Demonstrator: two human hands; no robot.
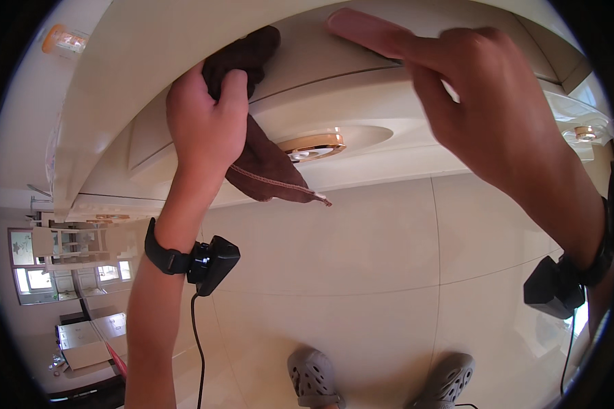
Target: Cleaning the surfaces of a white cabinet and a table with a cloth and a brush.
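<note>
My left hand (pixel 210 117) grips a dark brown cloth (pixel 271 163) between thumb and fingers. Part of it is bunched up beside a cream cabinet front (pixel 194 148). The rest hangs below my hand, with a pale stitched hem ending in a small tip. To the right, my right hand (pixel 491 97) is raised at the same cabinet, thumb and forefinger close together. From its fingertips reaches a blurred, pinkish, rounded form (pixel 368 33); I cannot tell whether it is an outstretched finger or a held thing. A gold-rimmed pull (pixel 314 145) sits between my hands.
A cream top (pixel 87 112) overhangs the cabinet, with an orange-lidded container (pixel 64 40) on it. Pale floor tiles (pixel 327 250) lie below, where grey clogs (pixel 312 376) stand. Wrist-mounted black devices (pixel 212 266) trail cables. Chairs (pixel 77 243) stand far left.
</note>
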